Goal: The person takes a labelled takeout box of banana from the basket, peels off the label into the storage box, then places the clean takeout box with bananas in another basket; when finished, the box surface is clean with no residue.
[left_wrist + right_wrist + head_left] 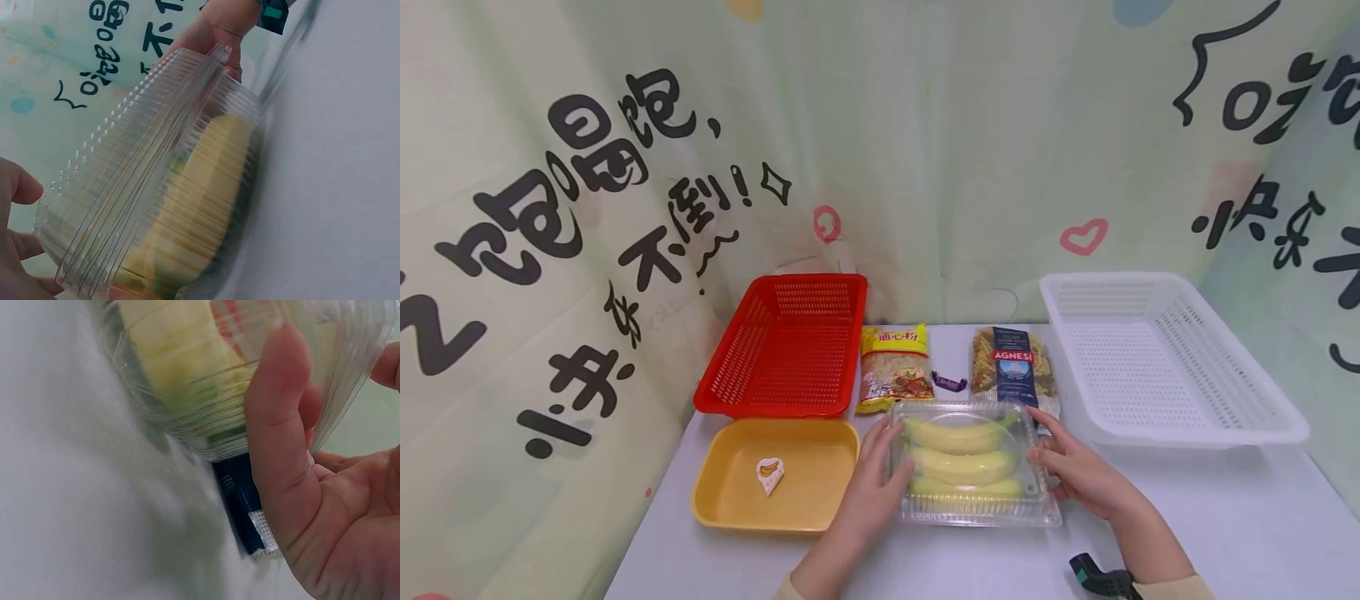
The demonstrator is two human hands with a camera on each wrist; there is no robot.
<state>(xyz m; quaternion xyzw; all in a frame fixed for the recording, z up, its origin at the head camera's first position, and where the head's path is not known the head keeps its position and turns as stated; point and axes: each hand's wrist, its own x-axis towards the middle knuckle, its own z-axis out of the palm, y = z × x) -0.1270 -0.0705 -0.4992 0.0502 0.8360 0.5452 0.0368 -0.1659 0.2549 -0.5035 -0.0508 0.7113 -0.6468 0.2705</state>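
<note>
Both hands hold a clear plastic clamshell box [977, 518] with several yellow bananas [962, 467] inside, in the middle of the table. My left hand [872, 483] grips its left side, thumb over the lid's edge. At the opposite side, my right hand [1082, 475] holds the box between thumb and fingers. The lid is down over the bananas. In the left wrist view, the ribbed side of the box [144, 131] shows a banana [200, 200] through the plastic. Close up in the right wrist view, the right thumb [281, 425] lies against the plastic.
Behind the box lie a yellow-topped noodle bag [895, 367], a small purple wrapped candy [949, 382] and an AGNESI pasta bag [1015, 358], partly covered. A red basket [782, 408] and a yellow tray [730, 500] with a banana-print piece [769, 473] stand left. A white basket [1195, 433] stands right.
</note>
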